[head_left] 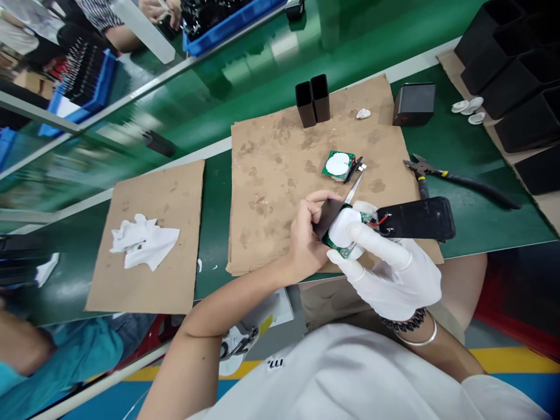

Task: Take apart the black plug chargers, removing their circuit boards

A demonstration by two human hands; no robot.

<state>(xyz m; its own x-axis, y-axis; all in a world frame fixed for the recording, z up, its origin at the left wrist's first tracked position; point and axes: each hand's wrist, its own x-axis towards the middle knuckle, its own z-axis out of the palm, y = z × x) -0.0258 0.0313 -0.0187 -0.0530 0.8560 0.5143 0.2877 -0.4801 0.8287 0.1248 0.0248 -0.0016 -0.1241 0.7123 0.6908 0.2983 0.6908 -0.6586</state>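
My bare left hand (308,236) is closed on a black sleeve-like casing (326,214) near the front edge of a brown cardboard sheet (280,163). My right hand (394,268), in a white glove, grips a green circuit board with a white blob on it (347,230) and presses it against the casing's mouth. Red and black wires run from the board to a black plastic housing (420,217) lying just to the right. A second green board with a white disc (339,165) lies on the cardboard, with tweezers (355,178) beside it.
Pliers with black handles (455,178) lie on the green belt at the right. Two upright black sleeves (312,99), a black box (413,104), white caps (468,108) and stacked black trays (511,76) stand behind. Crumpled white cloth (142,240) rests on left cardboard. Other people work at far left.
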